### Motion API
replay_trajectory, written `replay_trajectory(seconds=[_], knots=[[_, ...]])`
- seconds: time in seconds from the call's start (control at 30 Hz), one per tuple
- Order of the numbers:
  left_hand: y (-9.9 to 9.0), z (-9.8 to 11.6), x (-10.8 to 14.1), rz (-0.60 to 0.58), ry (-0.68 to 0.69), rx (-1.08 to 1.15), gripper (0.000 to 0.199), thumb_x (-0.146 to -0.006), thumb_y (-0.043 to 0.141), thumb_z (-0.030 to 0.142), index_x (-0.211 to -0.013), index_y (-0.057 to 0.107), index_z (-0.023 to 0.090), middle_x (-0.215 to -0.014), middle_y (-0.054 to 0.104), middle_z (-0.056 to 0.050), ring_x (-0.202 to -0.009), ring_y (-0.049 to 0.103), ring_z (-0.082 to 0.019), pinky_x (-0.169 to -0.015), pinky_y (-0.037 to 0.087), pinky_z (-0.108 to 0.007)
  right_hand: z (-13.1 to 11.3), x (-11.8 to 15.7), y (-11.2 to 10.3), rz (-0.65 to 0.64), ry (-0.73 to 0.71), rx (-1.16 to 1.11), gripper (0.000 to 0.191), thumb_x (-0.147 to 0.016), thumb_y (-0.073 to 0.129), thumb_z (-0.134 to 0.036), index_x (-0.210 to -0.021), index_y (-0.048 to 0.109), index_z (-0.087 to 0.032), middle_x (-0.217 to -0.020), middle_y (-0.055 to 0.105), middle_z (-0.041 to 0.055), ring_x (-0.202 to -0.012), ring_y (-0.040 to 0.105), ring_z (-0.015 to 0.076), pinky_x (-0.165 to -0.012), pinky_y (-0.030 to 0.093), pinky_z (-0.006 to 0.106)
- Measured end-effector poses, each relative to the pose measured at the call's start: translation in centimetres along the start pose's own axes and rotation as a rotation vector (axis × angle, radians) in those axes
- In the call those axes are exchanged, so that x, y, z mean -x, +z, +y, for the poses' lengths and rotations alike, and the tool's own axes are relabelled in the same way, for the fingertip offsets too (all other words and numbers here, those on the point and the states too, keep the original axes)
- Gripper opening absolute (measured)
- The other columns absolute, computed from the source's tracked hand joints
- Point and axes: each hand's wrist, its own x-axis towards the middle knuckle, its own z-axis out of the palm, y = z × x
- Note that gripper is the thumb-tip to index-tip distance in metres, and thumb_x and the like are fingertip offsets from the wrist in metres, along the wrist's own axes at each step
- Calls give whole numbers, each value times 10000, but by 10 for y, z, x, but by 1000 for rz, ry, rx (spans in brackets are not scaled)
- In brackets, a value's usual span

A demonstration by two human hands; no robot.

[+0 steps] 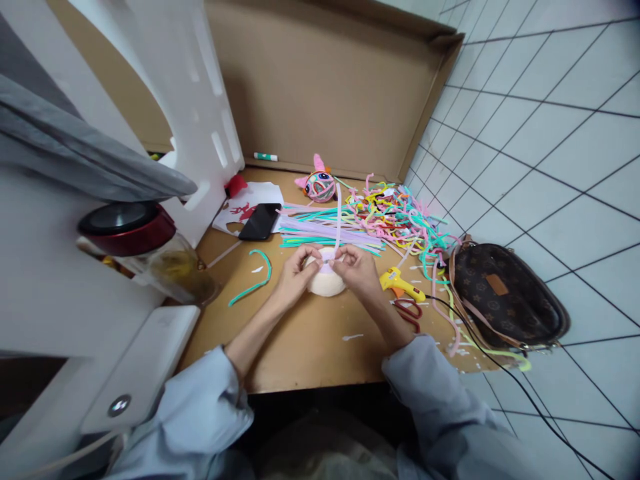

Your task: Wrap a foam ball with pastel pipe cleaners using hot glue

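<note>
A round, white, ball-like piece (327, 285) rests near the table's middle, with pale purple on its top. My left hand (299, 272) is closed against its left side, thumb and fingertips at the purple patch. Opposite it, my right hand (361, 268) pinches the low end of a pale purple pipe cleaner (339, 213), which stands up from the ball. The fingertips partly hide where strip and ball meet. Right of my right hand lie a yellow glue gun (403, 285) and red-handled scissors (409, 310).
Behind the ball lie straight pipe cleaners (325, 230), a tangled heap of them (400, 217) and a pink eared figure (320, 185). A phone (261, 222) and a bent green pipe cleaner (267, 273) are left. A jar (175, 267) and a brown bag (510, 293) flank the table.
</note>
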Motion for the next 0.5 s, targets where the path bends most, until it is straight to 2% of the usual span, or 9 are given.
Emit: replay_trajectory(seconds=[0.23,0.5], knots=[[-1,3,5,-94,46,-158,246,-885,560,428,-960,606,199,-1236,623,-63,-984,591,-191,-792,441,-268,-2,0,-5,-24,31,-57,202,-587,640,-378,-674,562,-214,-436,419,-89,-422,367,91,-444,271,214],[-3,3,6,-129,49,-174,264,-881,553,439,-1006,610,214,-1249,620,-58,-1009,596,-210,-835,461,-296,-3,2,-8,-18,30,-62,216,-581,638,-393,-672,562,-213,-438,420,-87,-424,362,86,-442,259,210]])
